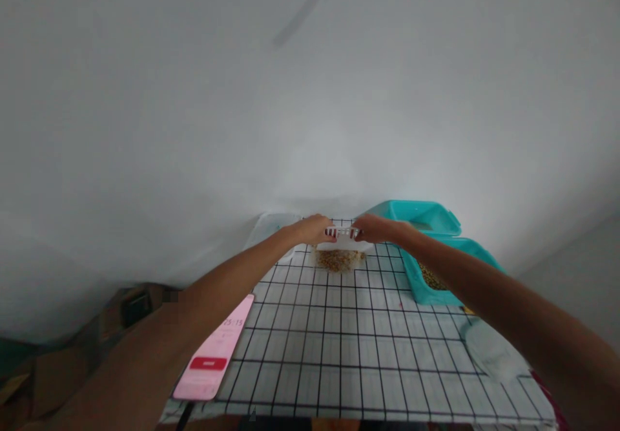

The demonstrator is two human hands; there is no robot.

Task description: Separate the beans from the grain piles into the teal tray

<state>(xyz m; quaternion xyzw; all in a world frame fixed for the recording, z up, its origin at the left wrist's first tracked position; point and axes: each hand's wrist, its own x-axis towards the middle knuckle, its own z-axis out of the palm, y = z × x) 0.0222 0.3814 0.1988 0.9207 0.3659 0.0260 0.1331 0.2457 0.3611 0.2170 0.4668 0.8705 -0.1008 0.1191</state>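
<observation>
At the far side of the table, my left hand (317, 229) and my right hand (375, 227) grip opposite ends of a white slotted plastic piece (343, 232), fingers closed around its edge. Just below and in front of it is a mass of small brown, grain-like bits (339, 260). Whether these lie loose or inside something clear, I cannot tell. A translucent plastic container (274, 224) is beside my left hand. To the right of my right hand stands an open turquoise container (416, 285) with more brownish grains (433, 278) in it.
The table has a white cover with a black grid (349, 340). A phone (213, 360) with a pink screen lies near the front left. The turquoise lid (426, 214) stands open by the wall (310, 108). A clear round item (494, 350) sits under my right forearm.
</observation>
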